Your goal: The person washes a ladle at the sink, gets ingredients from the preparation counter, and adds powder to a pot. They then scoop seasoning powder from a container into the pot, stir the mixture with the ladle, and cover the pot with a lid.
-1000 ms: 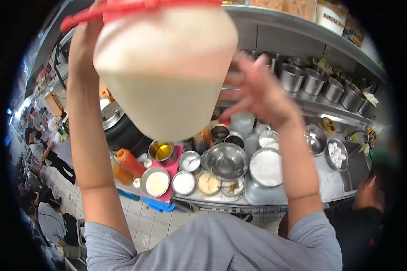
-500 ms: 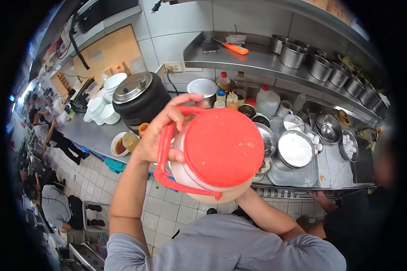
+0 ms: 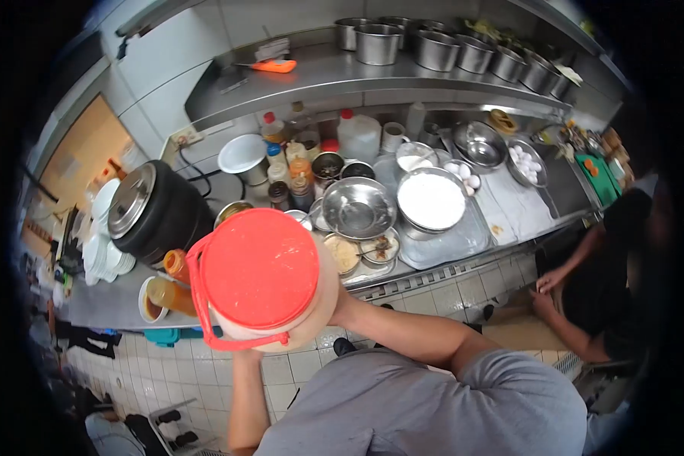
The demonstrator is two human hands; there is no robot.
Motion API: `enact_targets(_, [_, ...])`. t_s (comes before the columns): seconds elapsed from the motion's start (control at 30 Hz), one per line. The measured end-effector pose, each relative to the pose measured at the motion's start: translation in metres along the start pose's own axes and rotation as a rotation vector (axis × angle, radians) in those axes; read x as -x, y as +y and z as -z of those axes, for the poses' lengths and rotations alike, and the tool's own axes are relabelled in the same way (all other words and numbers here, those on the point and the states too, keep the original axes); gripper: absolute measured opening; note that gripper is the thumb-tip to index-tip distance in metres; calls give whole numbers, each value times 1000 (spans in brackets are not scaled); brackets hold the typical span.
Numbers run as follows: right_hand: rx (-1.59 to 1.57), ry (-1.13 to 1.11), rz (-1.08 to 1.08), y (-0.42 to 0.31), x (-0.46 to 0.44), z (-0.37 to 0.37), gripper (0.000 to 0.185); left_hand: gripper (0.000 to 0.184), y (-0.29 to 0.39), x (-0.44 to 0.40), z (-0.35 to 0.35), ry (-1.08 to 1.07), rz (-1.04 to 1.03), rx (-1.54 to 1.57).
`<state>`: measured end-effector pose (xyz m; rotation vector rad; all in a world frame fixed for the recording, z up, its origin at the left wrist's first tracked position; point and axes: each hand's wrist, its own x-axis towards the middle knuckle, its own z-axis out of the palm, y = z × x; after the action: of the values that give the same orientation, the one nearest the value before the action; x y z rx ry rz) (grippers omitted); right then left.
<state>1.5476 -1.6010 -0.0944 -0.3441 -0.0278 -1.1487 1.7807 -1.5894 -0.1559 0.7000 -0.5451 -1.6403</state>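
A whitish plastic jar (image 3: pixel 323 292) with a round red lid and a red carry handle is held up before my chest, over the counter's front edge. My left hand (image 3: pixel 248 356) reaches up beneath it; the jar hides most of the fingers. My right hand (image 3: pixel 345 307) is against the jar's right side, its fingertips out of sight behind it. Left of the jar are an orange-brown squeeze bottle (image 3: pixel 172 296) and a white bowl of brown sauce (image 3: pixel 151 308). Beyond it sit a steel bowl (image 3: pixel 359 209) and small bowls of seasonings.
A black soup warmer (image 3: pixel 171 209) stands at the left. Several sauce bottles (image 3: pixel 300 167) line the back. A bowl of white powder (image 3: pixel 432 199) and eggs (image 3: pixel 524 165) are on the right. Steel pots (image 3: pixel 378 44) fill the shelf above. A person in dark clothes (image 3: pixel 600 281) is at the right.
The view has swung right. My left hand has left the handle side and gone under the jar. The jar is now further left, and the handle hangs lower.
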Motion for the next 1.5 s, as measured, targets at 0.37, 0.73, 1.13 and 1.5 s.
enact_targets(0.37, [1724, 187, 64, -9, -53, 11, 36, 70, -8, 41, -36, -250, 232, 410])
enact_targets(0.73, [2416, -101, -336, -94, -93, -191, 114, 95, 7, -39, -50, -256, -226, 395])
enact_targets(1.13, [2430, -146, 52, -92, -102, -219, 91, 92, -5, -68, -78, -305, -373, 368])
enact_targets(1.5, [1912, -202, 287, -265, -12, -240, 81, 74, -77, -75, -86, -424, 441, 491])
